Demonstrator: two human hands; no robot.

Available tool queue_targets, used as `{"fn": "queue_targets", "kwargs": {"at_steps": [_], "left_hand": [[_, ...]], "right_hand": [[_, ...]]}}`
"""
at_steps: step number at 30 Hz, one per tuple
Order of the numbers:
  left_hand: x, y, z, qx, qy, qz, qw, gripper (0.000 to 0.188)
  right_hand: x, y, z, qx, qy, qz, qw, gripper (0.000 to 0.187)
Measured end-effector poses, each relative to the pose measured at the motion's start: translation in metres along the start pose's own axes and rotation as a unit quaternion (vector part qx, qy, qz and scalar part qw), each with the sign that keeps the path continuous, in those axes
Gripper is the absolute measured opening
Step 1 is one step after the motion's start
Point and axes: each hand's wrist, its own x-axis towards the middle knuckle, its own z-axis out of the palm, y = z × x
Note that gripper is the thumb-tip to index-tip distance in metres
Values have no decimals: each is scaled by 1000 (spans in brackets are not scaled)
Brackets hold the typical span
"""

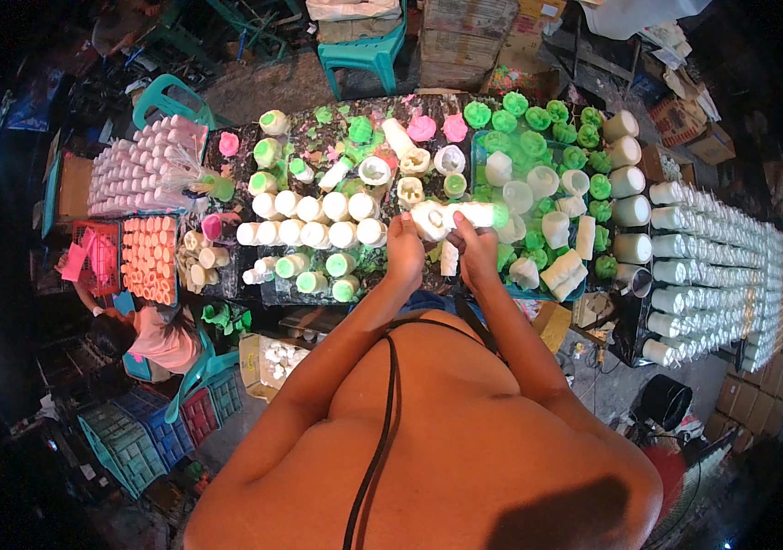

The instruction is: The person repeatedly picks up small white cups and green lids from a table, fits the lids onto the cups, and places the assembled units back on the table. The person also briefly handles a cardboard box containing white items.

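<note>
Over the front of the table, both my hands are closed on cream-white, mould-like pieces. My left hand [405, 246] grips a rounded cream piece [425, 220] with a hollow in its face. In my right hand [477, 249] is a white cylinder-shaped piece [476, 213] with a bright green end, in line with the cream one. Whether the two are joined, I cannot tell. Left of my hands stand rows of white cylinders [309, 234], close together. A teal tray [475, 170] to the right holds green liquid, with white mould halves [564, 275] and green cups [532, 144] in and around it.
Large white jars [631, 213] line the table's right end, beside racks of white tubes [712, 247]. At the left are trays of pink-white pieces [144, 170] and orange rings [149, 252]. Another person [167, 344] sits at lower left. A teal chair [364, 57] stands beyond the table.
</note>
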Motion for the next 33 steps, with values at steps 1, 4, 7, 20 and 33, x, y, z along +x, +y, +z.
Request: {"fn": "queue_targets", "kwargs": {"at_steps": [1, 4, 7, 20, 33], "left_hand": [[0, 0, 0, 5, 3, -4, 1000, 37], [-5, 8, 2, 3, 14, -50, 999, 36], [7, -4, -3, 24, 32, -58, 997, 36], [42, -2, -50, -61, 76, -23, 995, 49], [17, -20, -92, -161, -51, -63, 984, 48]], "right_hand": [[1, 2, -2, 3, -1, 4, 1000, 32], [-2, 4, 1, 33, -7, -9, 999, 32], [11, 17, -12, 70, 26, -19, 997, 31], [21, -33, -27, -533, -39, -125, 836, 42], [36, 58, -19, -775, -120, 90, 613, 65]]}}
